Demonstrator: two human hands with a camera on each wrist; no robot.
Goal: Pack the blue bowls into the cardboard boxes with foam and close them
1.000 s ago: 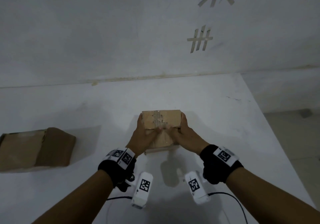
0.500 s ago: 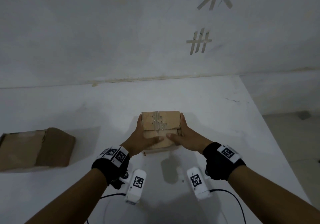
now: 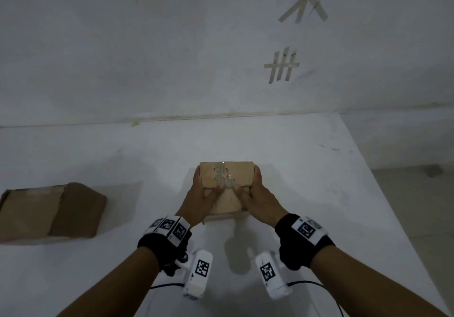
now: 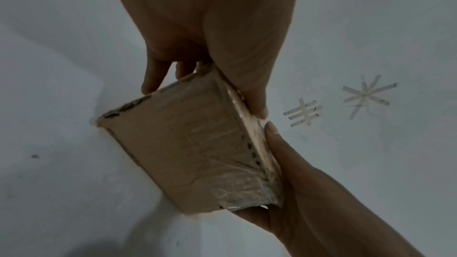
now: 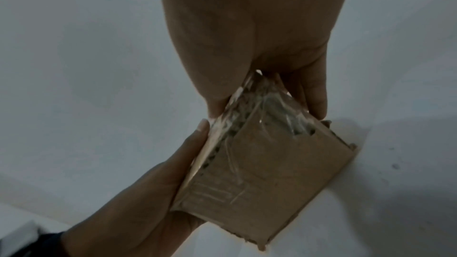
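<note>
A small closed cardboard box (image 3: 227, 175) with torn clear tape on its top stands on the white table (image 3: 307, 169) in front of me. My left hand (image 3: 202, 187) grips its left side and my right hand (image 3: 256, 190) grips its right side. Both thumbs press on the top flaps near the seam. In the left wrist view the box (image 4: 188, 144) sits between my left hand (image 4: 210, 46) and my right hand (image 4: 316, 192). The right wrist view shows the box (image 5: 267, 173) and its crumpled tape. No blue bowl or foam is visible.
A second, larger closed cardboard box (image 3: 51, 212) lies on the table's left side. The table's right edge (image 3: 383, 194) drops to the floor. A white wall with tape marks (image 3: 282, 66) stands behind the table.
My thumbs have shifted on the top flaps, back toward the seam. The box has stayed in the same spot, and both hands keep their hold on its sides.
</note>
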